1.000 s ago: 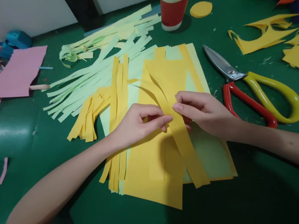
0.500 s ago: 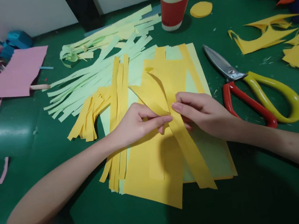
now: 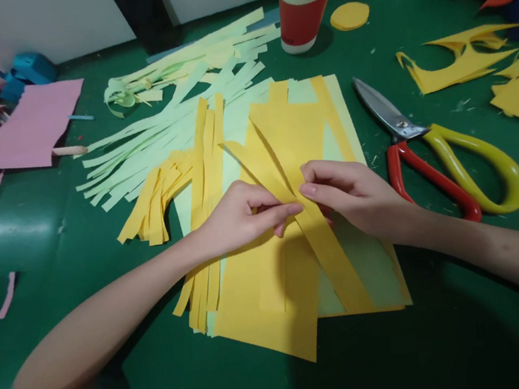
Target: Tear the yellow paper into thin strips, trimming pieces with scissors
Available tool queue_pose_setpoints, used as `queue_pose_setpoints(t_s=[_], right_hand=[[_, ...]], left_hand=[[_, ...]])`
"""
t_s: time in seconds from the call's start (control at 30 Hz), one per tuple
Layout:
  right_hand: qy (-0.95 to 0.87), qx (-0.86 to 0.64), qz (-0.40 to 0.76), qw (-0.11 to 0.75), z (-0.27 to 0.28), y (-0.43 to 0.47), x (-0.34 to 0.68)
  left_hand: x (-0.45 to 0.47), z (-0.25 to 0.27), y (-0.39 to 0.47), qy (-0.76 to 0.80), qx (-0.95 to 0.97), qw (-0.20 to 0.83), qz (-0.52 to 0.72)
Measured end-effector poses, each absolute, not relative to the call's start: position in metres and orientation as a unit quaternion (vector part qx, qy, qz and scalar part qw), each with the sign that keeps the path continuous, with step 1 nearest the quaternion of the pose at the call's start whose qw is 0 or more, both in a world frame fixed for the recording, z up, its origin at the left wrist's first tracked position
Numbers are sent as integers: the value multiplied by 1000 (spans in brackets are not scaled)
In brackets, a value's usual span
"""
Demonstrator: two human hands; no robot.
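Between both hands is a yellow paper strip (image 3: 331, 252), its upper end split into two diverging pieces and its lower end slanting down to the right. My left hand (image 3: 255, 214) pinches it between thumb and fingers near the split. Just to the right, my right hand (image 3: 345, 193) grips the strip's other side, thumb on top; its lower fingers are partly hidden behind the paper. Beneath the hands lie a large yellow paper sheet (image 3: 268, 333) and pale green paper (image 3: 355, 284). Long yellow strips (image 3: 205, 182) rest left of my left hand.
Scissors (image 3: 404, 127) with red and yellow handles lie to the right. A paper cup (image 3: 306, 19) stands at the back near yellow paper circles (image 3: 349, 16). Fringed green paper (image 3: 138, 143), short yellow fringe (image 3: 159, 195) and pink paper (image 3: 35, 128) are on the left; yellow scraps (image 3: 462, 65) lie right.
The strip's two upper pieces have straightened and shifted slightly, and its lower end has swung a little up. Both hands stay nearly in place, still pinching the strip.
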State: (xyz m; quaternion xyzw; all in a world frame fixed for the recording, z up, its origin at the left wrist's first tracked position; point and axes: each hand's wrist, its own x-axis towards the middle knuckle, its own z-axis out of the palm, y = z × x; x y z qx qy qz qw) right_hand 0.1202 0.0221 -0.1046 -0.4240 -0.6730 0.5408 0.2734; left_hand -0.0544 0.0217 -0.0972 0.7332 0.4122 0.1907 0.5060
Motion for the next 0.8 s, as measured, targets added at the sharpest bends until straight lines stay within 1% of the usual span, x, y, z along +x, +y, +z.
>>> queue_pose_setpoints(t_s=[0.13, 0.27, 0.43, 0.67, 0.8], right_hand=[[-638, -434, 569, 283, -104, 20, 121], [-659, -417, 557, 287, -104, 20, 121], [-666, -411, 550, 292, -107, 21, 121], [-631, -431, 567, 308, -106, 20, 121], [-641, -412, 569, 310, -105, 21, 121]], left_hand=[[-55, -96, 21, 432, 708, 519, 205], [-55, -96, 21, 431, 703, 518, 227], [-55, -97, 22, 409, 734, 510, 183], [-55, -96, 21, 431, 707, 519, 211], [-56, -98, 21, 430, 702, 513, 243]])
